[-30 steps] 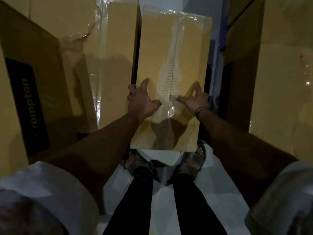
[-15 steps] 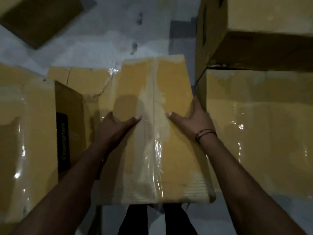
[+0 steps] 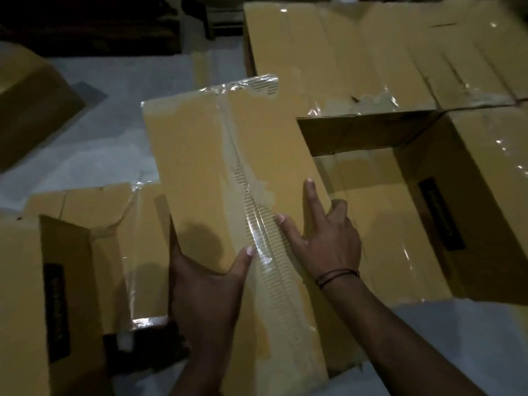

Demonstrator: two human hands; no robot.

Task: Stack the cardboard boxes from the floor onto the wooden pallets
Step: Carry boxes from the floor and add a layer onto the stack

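I hold a long tan cardboard box (image 3: 205,155) with a strip of clear tape down its top, lifted above the grey floor and angled away to the left. My left hand (image 3: 205,290) grips its left edge near the close end, thumb on the top face and fingers hidden under the side. On the right edge my right hand (image 3: 328,241) holds it, thumb on the tape, forefinger straight along the top, other fingers curled over the edge. No wooden pallet is clearly visible in the dim light.
Taped boxes (image 3: 385,58) are packed close at the back right, and a box with a dark label (image 3: 471,212) stands right of my hand. Another labelled box (image 3: 51,295) is at lower left, one more (image 3: 31,110) at far left. Grey floor (image 3: 108,132) shows between.
The box came up out of the narrow gap between stacks, and both hands went with it. My view has swung toward the open floor and the boxes on the right; my right forefinger has straightened.
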